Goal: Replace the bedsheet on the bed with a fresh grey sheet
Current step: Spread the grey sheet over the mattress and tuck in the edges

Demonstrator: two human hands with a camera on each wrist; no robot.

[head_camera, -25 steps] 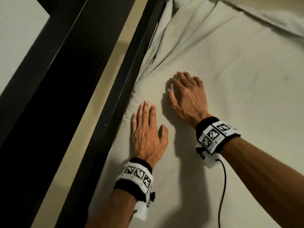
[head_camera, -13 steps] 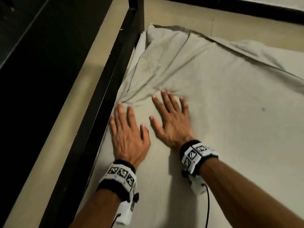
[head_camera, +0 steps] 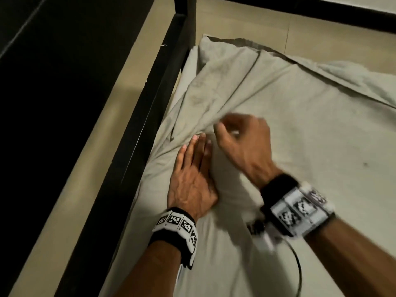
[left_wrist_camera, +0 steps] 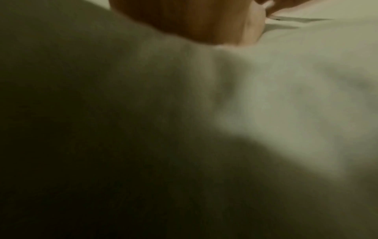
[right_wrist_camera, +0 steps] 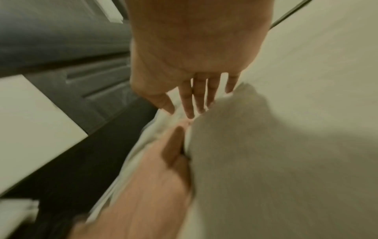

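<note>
- While my left hand (head_camera: 191, 183) lies palm-down on the grey sheet (head_camera: 300, 146) nr the bed's left edge, its fingers (head_camera: 194, 151) are straight and pressed together, tips at the foot of a bunched fold; thumb is tucked out of sight in the head view.
- L wrist cam: mostly blurred sheet, w/ the heel of the hand at top (left_wrist_camera: 196, 24).
- Right hand (head_camera: 244, 142) hovers just beyond and to the right of the left, motion-blurred from the head; R wrist cam shows its fingers (right_wrist_camera: 201, 95) straight and slightly spread, tips (right_wrist_camera: 189, 113) at the raised fold. I can't tell whether they touch or pinch the cloth.
- Sheet covers the mattress, smooth on the right, rumpled into ridges twd the far-left corner (head_camera: 214, 67).
- Black bed frame (head_camera: 150, 116) runs along the left side, tan floor (head_camera: 85, 168) beyond it.
- Far off: dark baseboard (head_camera: 300, 16) along the wall.
</note>
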